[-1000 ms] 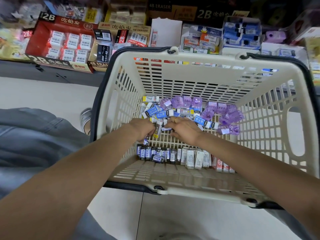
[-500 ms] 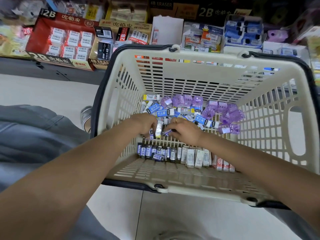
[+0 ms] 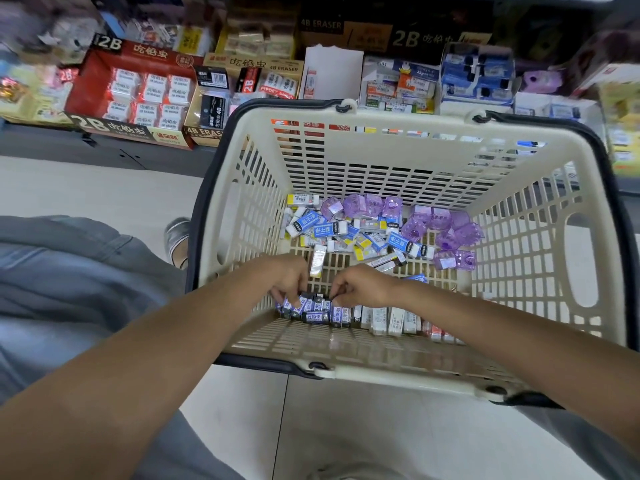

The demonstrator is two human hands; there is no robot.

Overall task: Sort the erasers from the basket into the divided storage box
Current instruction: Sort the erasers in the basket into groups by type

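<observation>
- A row of small block erasers (image 3: 317,311) in blue-and-black printed sleeves stands packed along the near wall of the basket (image 3: 346,157), on its floor.
- The left hand (image 3: 289,277) curls its fingers down onto the row's left end, pinching one eraser.
- The right hand (image 3: 362,284) pinches a dark-capped eraser near the row's middle, thumb and fingertips closed on it.
- White-sleeved erasers (image 3: 389,320) continue the row to the right.
- The basket is cream plastic with slotted lattice walls and dark handles.
- At its far wall lie loose blue-labelled erasers (image 3: 330,229) and clear purple faceted cases (image 3: 446,230).
- Beyond the basket, red and tan cardboard display boxes (image 3: 138,95) hold wrapped white erasers.
</observation>
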